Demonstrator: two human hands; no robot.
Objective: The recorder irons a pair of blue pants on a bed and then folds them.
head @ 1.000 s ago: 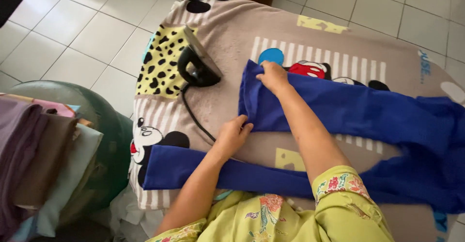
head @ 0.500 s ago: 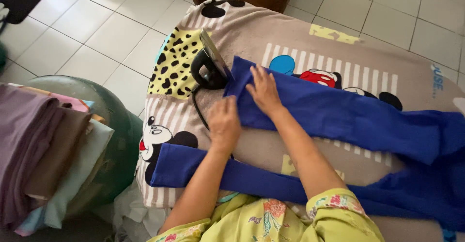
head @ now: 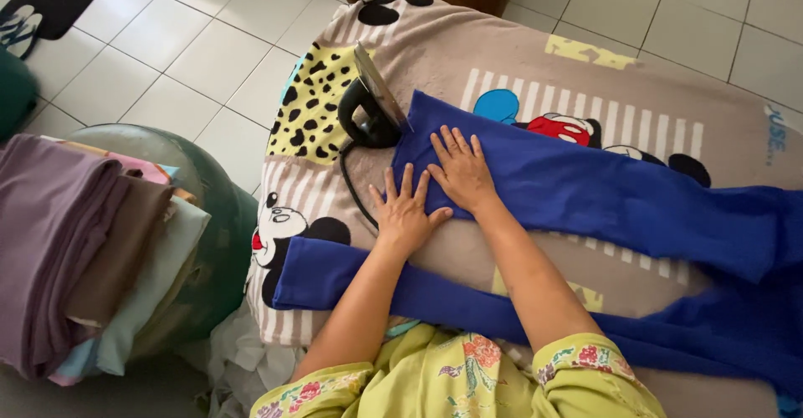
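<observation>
Both hands are flat on the blue cloth (head: 602, 200), palms down, fingers spread apart and gripping nothing. The left hand (head: 406, 209) sits at the cloth's near left edge, half on it and half on the cartoon-print board cover (head: 468, 66). The right hand (head: 460, 171) is just beside it, fully on the cloth, fingertips pointing at the end nearest the iron (head: 372, 104). So the cloth is under the fingers, not between them.

The cloth lies in two long strips across the board: one under the hands, and a second one closer to the body, running under both forearms. They join off to the right.

One iron, standing on its heel, touching or almost touching the cloth's end, cord trailing toward the left hand. One stack of folded cloths (head: 84, 242) sits at the left.
</observation>
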